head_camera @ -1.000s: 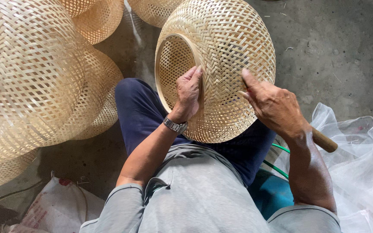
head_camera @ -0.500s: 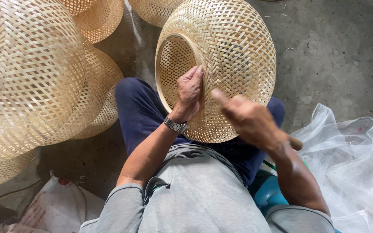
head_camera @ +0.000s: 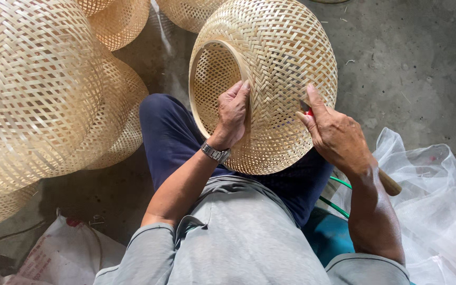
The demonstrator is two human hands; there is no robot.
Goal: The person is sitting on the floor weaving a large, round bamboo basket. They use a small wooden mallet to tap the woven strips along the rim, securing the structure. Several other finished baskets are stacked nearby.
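Rough grey concrete floor (head_camera: 423, 63); a domed woven bamboo basket (head_camera: 275, 79) is gripped by the left hand (head_camera: 233, 113); at three o'clock, the right hand (head_camera: 336, 132) is closed around a wooden-handled knife (head_camera: 389, 183).

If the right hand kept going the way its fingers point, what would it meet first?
The right hand points up-left with a blade tool already against the woven bamboo basket; the basket's wall comes first, seemingly at once.

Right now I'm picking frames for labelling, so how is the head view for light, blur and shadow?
Head view: soft, even daylight, no glare; the woven basket and both hands, left hand and right hand, are sharp, no motion blur; only faint shadow on the concrete floor; the stacked baskets at the left edge look slightly stretched.
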